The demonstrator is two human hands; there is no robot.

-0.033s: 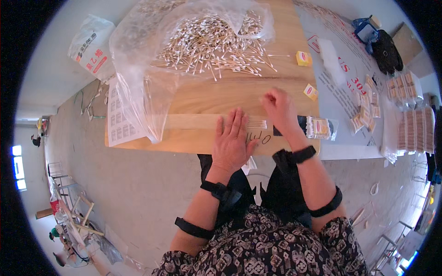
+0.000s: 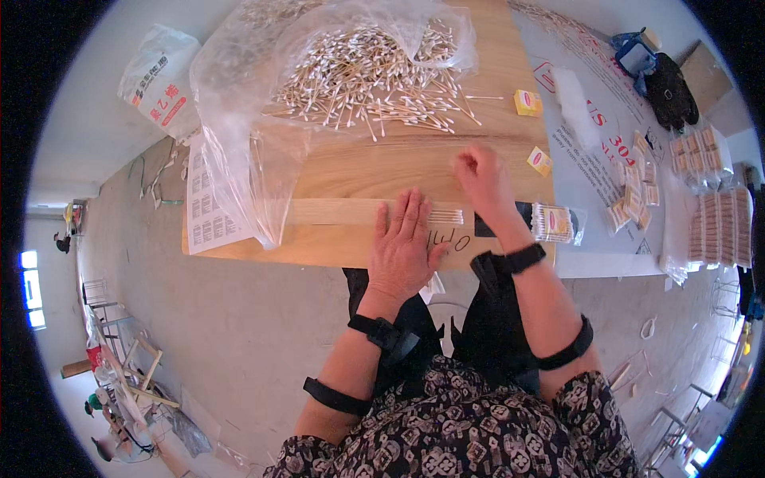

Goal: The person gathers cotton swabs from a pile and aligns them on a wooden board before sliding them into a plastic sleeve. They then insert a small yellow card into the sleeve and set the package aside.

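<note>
My left hand [image 2: 401,247] lies flat with fingers outstretched near the front edge of the wooden table. Beneath its fingers a short row of cotton swabs [image 2: 446,216] sticks out to the right, side by side; the rest of the row is hidden. A little farther off and to the right, my right hand [image 2: 484,179] hovers over the table with its fingers curled together, slightly blurred. Whether anything is pinched in it cannot be made out. At the far side a big heap of loose cotton swabs [image 2: 351,76] spills from a clear plastic bag [image 2: 259,159].
A filled pack of swabs [image 2: 551,223] lies on a dark pad [image 2: 488,225] right of my hand. Two small yellow-and-white cards [image 2: 527,102] sit farther back. More packs [image 2: 635,191] and bundled packs [image 2: 721,227] rest at the right. A printed sheet [image 2: 209,199] lies left.
My right hand has shifted very slightly away from me, its fingers still curled. The left hand stays in place on the swabs.
</note>
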